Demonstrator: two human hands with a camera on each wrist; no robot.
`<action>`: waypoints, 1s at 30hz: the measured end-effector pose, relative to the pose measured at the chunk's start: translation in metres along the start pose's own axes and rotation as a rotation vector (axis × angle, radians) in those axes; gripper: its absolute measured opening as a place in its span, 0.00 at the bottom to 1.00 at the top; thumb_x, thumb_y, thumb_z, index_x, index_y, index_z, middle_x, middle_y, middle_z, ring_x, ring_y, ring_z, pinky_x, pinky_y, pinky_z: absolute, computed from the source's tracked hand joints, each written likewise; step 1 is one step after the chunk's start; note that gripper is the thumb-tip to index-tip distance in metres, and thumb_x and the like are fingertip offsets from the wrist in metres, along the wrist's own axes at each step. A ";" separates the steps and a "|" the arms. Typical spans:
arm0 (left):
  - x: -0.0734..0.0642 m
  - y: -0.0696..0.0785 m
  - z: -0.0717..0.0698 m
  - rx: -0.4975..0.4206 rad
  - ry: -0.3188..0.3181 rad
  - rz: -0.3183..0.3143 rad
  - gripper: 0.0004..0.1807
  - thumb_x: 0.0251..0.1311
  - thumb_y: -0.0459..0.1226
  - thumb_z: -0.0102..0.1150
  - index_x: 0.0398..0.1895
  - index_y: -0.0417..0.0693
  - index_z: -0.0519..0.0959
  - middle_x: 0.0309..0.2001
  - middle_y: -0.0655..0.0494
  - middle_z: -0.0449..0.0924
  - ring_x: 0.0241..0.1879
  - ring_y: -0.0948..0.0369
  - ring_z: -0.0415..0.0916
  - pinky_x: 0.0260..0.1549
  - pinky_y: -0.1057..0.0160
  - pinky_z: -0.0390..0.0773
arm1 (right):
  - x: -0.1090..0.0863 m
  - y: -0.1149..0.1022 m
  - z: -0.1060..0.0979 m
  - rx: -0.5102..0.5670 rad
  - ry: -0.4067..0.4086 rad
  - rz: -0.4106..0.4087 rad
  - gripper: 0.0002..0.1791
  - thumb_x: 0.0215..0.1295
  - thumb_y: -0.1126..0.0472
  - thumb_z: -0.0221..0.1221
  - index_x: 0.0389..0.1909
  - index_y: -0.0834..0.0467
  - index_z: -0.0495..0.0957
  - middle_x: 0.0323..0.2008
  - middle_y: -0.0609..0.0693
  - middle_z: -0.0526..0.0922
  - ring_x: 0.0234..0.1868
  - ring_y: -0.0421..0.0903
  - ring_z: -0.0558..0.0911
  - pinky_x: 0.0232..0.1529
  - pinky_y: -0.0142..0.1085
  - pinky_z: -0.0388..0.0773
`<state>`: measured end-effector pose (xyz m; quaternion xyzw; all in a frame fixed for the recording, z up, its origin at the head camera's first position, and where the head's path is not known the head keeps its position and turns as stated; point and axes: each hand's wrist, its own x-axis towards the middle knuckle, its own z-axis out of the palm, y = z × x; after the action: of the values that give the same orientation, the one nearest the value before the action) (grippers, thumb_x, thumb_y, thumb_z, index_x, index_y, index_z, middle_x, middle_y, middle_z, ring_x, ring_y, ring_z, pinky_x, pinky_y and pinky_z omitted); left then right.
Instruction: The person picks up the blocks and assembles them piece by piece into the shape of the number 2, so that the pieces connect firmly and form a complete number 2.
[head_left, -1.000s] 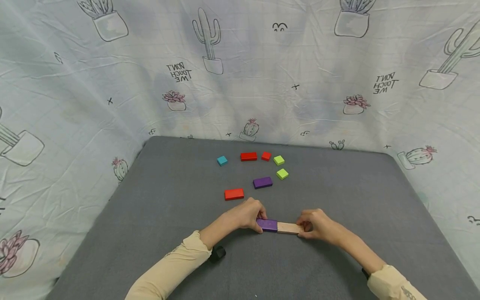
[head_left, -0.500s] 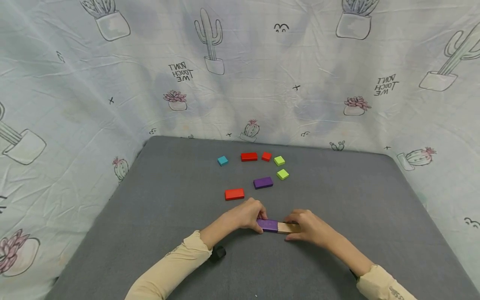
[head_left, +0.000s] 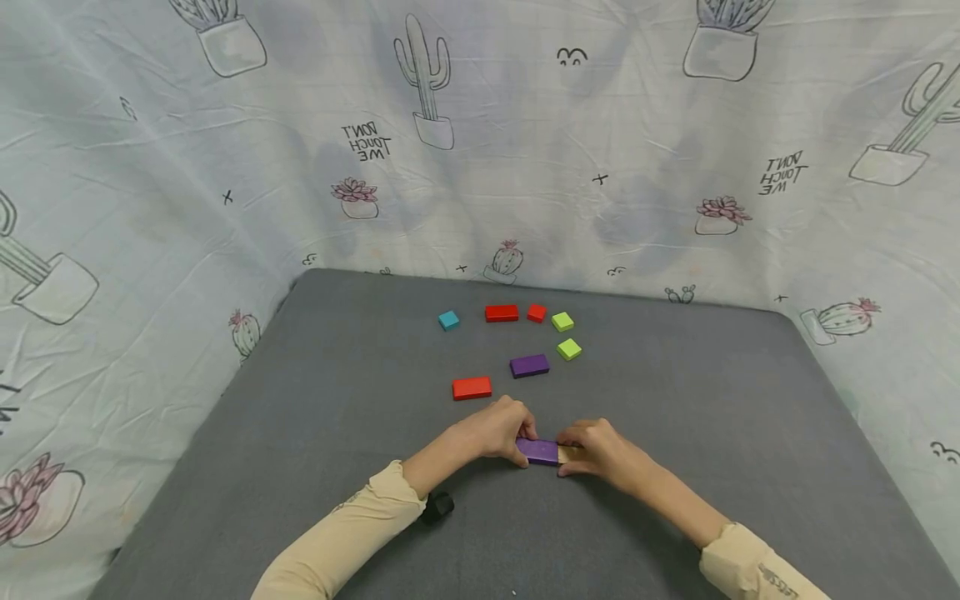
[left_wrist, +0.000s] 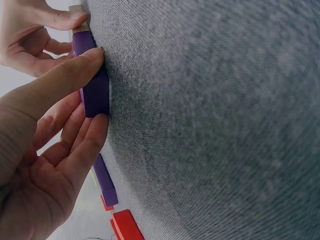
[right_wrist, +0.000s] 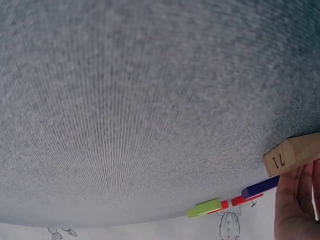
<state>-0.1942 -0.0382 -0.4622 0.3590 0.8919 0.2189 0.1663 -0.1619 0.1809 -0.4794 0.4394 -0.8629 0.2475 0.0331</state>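
A purple block (head_left: 538, 452) lies flat on the near half of the tabletop, a little right of the middle in the head view, set end to end with a bare wooden block (head_left: 567, 454) so that their short ends meet. The left hand (head_left: 501, 427) holds the purple block at its outer end, thumb along the near side and fingers around the far side and the end. The right hand (head_left: 600, 450) grips the wooden block, thumb near and fingers far, covering much of it; the right wrist view shows dark printed marks on this block's end face. Just beyond the left hand lies a red block (head_left: 472, 388), and to its right, slightly farther off, a second purple block (head_left: 529, 366). Past that one's right end sits a small lime-green block (head_left: 569, 349). Farther back, a loose row runs from left to right: a small blue block (head_left: 448, 320), a long red block (head_left: 502, 313), a small red block (head_left: 536, 312) and another lime-green block (head_left: 562, 322), all apart from one another. A black object (head_left: 438, 507) shows beside the cuff of the cream left sleeve (head_left: 345, 529); the right sleeve (head_left: 757, 567) matches. The tabletop (head_left: 712, 400) is covered in grey, and behind it hangs a pale cloth (head_left: 517, 125) printed with potted cacti.
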 end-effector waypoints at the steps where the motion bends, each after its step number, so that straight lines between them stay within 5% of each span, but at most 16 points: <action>1: 0.000 0.000 0.000 0.002 0.002 -0.001 0.13 0.40 0.38 0.79 0.31 0.47 0.86 0.28 0.64 0.79 0.26 0.73 0.71 0.26 0.76 0.72 | 0.000 0.000 0.001 -0.002 0.003 -0.001 0.16 0.47 0.60 0.73 0.34 0.64 0.83 0.29 0.49 0.82 0.29 0.36 0.77 0.30 0.29 0.76; 30: 0.000 0.001 0.001 0.022 -0.010 0.016 0.14 0.42 0.39 0.78 0.33 0.47 0.86 0.29 0.63 0.81 0.26 0.73 0.72 0.27 0.77 0.72 | 0.010 0.006 0.004 0.029 0.024 -0.031 0.13 0.44 0.61 0.75 0.26 0.61 0.82 0.24 0.45 0.80 0.25 0.34 0.73 0.25 0.24 0.71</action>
<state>-0.1933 -0.0377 -0.4626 0.3690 0.8905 0.2087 0.1650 -0.1727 0.1745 -0.4826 0.4503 -0.8518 0.2646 0.0412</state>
